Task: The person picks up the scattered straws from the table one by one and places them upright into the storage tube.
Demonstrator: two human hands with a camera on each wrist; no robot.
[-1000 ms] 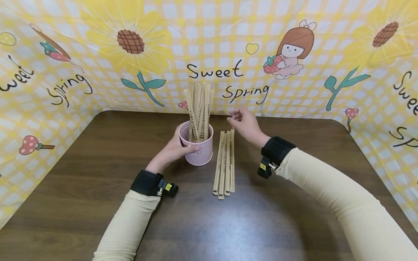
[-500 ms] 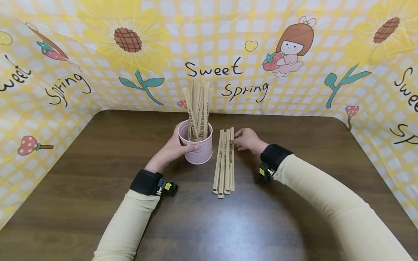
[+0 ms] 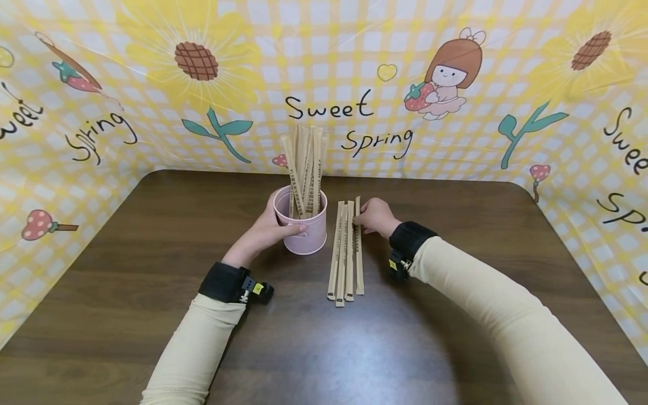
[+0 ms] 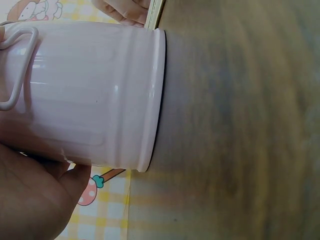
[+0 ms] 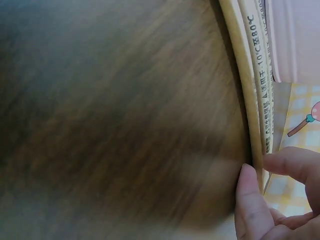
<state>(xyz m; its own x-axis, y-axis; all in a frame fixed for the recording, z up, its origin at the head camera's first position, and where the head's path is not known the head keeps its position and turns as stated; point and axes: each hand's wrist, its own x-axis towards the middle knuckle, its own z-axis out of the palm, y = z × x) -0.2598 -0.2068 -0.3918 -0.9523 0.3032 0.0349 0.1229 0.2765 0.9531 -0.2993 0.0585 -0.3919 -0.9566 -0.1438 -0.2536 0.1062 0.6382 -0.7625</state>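
My left hand (image 3: 262, 232) grips a small pink metal bucket (image 3: 310, 239) from its left side, thumb across the front near the handle (image 4: 20, 70). Several paper-wrapped straws (image 3: 305, 163) stand in the bucket, leaning slightly apart, their lower ends hidden inside. Right of the bucket, more wrapped straws (image 3: 341, 253) lie side by side on the table. My right hand (image 3: 377, 216) pinches the rightmost wrapped straw (image 3: 360, 264) near its far end. In the right wrist view, the thumb and a finger (image 5: 247, 187) sit on either side of that straw, which stands on edge.
The brown wooden table (image 3: 152, 281) is bordered at the back and sides by a yellow checked cloth (image 3: 324, 50) with printed flowers and lettering. The bucket and the lying straws are close together near the back edge.
My right hand has come down from beyond the straws' far ends and taken hold of the rightmost straw, which has turned on edge. My left hand keeps its grip on the bucket.
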